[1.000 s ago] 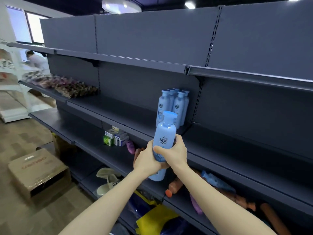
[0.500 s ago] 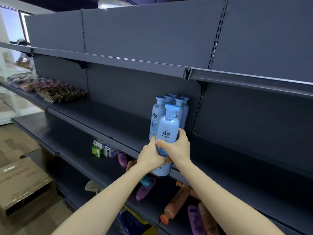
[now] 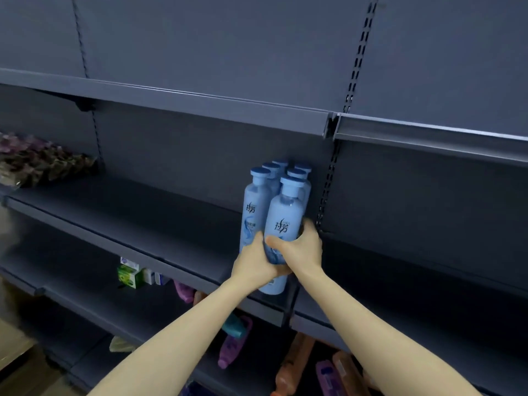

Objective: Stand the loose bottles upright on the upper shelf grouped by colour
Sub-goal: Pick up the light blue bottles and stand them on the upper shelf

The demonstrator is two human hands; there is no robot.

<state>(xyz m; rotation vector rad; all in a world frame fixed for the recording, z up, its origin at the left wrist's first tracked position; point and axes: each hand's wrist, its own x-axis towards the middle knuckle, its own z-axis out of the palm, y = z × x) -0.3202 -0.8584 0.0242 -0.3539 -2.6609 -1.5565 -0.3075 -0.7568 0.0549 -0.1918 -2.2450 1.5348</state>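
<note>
Blue bottle (image 3: 283, 221) risen beside blue group (image 3: 255, 201); left hand (image 3: 254, 265), right hand (image 3: 304, 250) grip.

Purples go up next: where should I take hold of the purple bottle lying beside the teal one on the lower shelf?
Wrap the purple bottle round its wide middle, reaching in from the front. It lies flat, pale cap pointing outward, so the body is probably the roomiest hold; the teal bottle crowds its far end.
</note>
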